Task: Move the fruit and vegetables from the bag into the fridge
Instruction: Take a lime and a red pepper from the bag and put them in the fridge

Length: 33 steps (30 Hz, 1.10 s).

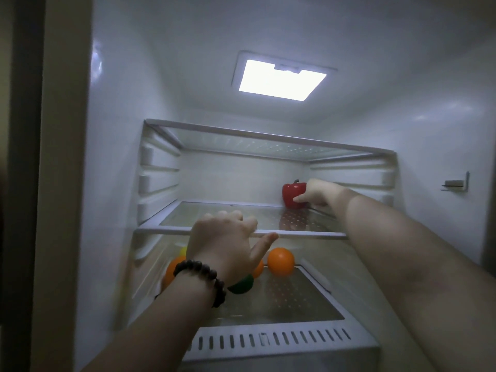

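Note:
I look into the open fridge. A red bell pepper (292,194) stands upright at the back right of the middle glass shelf (214,214). My right hand (316,193) reaches deep in and grips its right side. My left hand (222,240), a dark bead bracelet on its wrist, holds the front rim of that same shelf, fingers curled over the edge. On the shelf below lie an orange (280,261), a second orange (171,272) at the left, a green fruit (241,285) and something yellow (183,251), partly hidden behind my left hand. The bag is out of view.
An upper glass shelf (268,145) carries nothing I can see. The ceiling lamp (281,79) is lit. A white vented cover (268,342) runs along the front below the lower shelf. The fridge's side walls stand close at left and right.

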Motion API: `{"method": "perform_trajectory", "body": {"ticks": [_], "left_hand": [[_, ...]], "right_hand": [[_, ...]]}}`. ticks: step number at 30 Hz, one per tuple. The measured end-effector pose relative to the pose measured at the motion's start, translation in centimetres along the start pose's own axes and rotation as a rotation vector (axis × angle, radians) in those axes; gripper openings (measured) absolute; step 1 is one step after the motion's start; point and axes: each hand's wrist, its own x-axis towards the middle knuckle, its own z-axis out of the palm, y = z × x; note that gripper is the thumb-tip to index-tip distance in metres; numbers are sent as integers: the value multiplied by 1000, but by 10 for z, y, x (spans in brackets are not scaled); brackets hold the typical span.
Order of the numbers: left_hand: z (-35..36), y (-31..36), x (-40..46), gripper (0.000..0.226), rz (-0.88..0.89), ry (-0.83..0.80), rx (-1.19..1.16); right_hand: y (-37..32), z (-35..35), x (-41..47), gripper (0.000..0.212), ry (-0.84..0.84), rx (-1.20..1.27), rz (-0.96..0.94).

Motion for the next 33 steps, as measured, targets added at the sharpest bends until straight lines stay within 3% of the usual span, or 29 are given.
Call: {"method": "perform_trajectory", "body": {"ticks": [7, 12, 16, 20, 33], "left_hand": [[-5, -1, -1, 71, -4, -31, -20], [-4, -2, -1, 77, -17, -31, -7], [-8, 2, -4, 74, -36, -47, 56], [-19, 13, -21, 60, -103, -136, -6], [-106, 88, -193, 65, -219, -179, -247]], "right_hand": [[-33, 12, -81, 69, 244, 173, -207], [-35, 31, -162, 56, 330, 261, -342], [-12, 43, -209, 53, 439, 208, -309], [12, 59, -249, 52, 403, 249, -231], [61, 88, -418, 50, 289, 389, -276]]}}
